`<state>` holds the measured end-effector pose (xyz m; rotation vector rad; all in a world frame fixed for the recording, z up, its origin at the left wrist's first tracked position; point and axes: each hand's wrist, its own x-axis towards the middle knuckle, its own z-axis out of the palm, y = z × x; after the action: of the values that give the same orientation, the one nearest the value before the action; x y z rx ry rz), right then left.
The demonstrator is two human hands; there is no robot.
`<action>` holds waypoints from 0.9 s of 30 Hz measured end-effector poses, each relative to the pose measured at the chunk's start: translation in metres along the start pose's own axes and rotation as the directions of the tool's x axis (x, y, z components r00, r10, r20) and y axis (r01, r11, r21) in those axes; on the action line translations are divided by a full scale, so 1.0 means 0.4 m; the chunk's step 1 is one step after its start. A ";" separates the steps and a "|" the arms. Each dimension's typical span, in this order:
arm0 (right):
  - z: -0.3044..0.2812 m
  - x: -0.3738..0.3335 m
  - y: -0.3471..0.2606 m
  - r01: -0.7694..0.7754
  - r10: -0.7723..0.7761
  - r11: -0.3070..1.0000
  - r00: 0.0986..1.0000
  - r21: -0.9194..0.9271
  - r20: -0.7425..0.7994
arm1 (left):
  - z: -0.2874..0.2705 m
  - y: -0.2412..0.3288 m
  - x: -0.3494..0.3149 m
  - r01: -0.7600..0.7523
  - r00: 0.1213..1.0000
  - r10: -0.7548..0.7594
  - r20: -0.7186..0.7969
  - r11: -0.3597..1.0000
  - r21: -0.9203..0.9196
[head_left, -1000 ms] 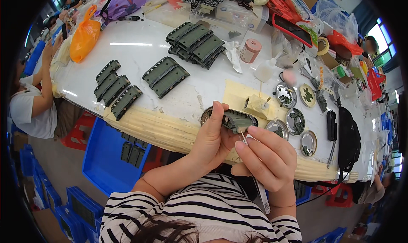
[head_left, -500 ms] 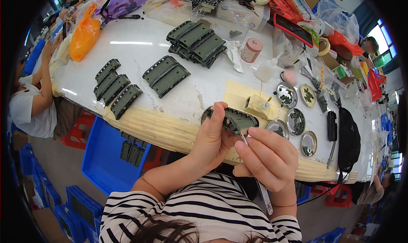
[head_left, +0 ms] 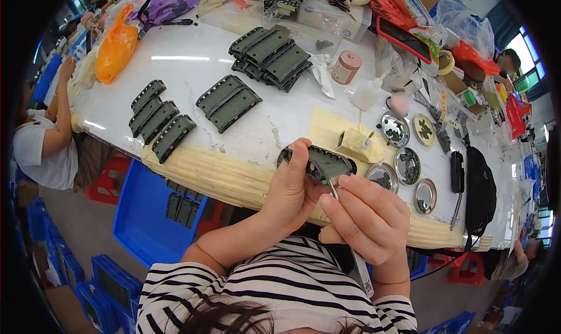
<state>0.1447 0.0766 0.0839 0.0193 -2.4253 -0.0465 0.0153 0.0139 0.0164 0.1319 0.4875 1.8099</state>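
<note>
My left hand is closed around a curved dark green plastic piece with a studded edge, holding it tilted over the table's near edge. In my right hand are silver tweezers, gripped between thumb and fingers. Their tips meet the near side of the green piece; whether anything is between them is too small to tell. Beyond my hands, a yellow-wrapped block with a thin stick in it stands on a yellow sheet. Small round metal dishes with tiny green parts lie to its right.
Similar green pieces lie in a stack, a pair and a row. A pink jar, a white bottle and a black pouch are on the table. Below its left edge sits a blue bin. A co-worker is at left.
My right hand has shifted slightly left, and the tweezers' tips have moved a little along the green piece. My left hand keeps its hold, nearly still.
</note>
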 end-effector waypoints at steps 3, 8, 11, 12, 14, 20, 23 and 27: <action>0.003 0.002 -0.008 -0.024 0.024 1.000 1.000 -0.018 -0.012 | -0.011 -0.004 0.002 -0.001 1.000 0.001 -0.002 0.999 0.032; 0.005 0.003 -0.009 -0.010 0.010 0.999 1.000 -0.044 -0.016 | -0.020 -0.006 0.002 0.013 1.000 -0.010 -0.028 0.995 0.102; 0.004 0.001 -0.007 0.012 -0.012 0.998 1.000 -0.056 -0.005 | -0.024 -0.007 0.002 0.022 1.000 -0.021 -0.018 0.995 0.102; 0.005 -0.001 -0.005 0.020 -0.020 0.998 1.000 -0.058 -0.001 | -0.025 -0.008 0.004 0.026 1.000 -0.025 -0.013 0.995 0.100; 0.005 0.002 -0.003 0.017 -0.017 0.999 1.000 -0.052 0.002 | -0.028 -0.008 0.006 0.035 0.999 -0.035 -0.002 0.995 0.096; -0.009 0.002 0.000 -0.057 0.066 0.996 0.988 0.064 -0.140 | -0.021 0.015 0.025 0.293 0.955 -0.295 0.033 0.923 -0.247; -0.030 -0.022 -0.018 -0.192 0.235 0.965 0.936 0.178 -0.262 | -0.002 0.031 0.033 0.398 0.911 -0.403 0.088 0.805 -0.440; -0.010 -0.046 -0.010 -0.265 0.344 0.920 0.898 0.287 -0.274 | 0.002 0.035 0.043 0.394 0.915 -0.396 0.084 0.825 -0.406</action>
<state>0.1613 0.0730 0.0745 -0.2298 -2.0676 0.3728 -0.0021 0.0273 0.0199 -0.2543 0.1056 1.4614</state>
